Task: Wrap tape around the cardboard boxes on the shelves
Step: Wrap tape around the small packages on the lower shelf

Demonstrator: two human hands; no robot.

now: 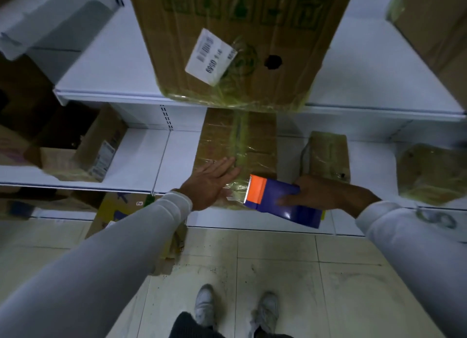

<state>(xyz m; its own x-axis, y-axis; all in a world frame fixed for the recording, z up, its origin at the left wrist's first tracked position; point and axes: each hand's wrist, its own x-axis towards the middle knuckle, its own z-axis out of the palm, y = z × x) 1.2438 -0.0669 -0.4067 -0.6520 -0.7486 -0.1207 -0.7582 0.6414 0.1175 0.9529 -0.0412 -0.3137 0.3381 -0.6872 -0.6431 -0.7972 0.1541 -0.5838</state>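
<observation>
- Pressing flat with fingers spread, the left hand rests on the taped cardboard box on the middle shelf.
- Right hand grips the blue-and-orange tape dispenser at the box's front edge.
- Larger box overhangs from the shelf above; smaller wrapped boxes sit to the right.
</observation>
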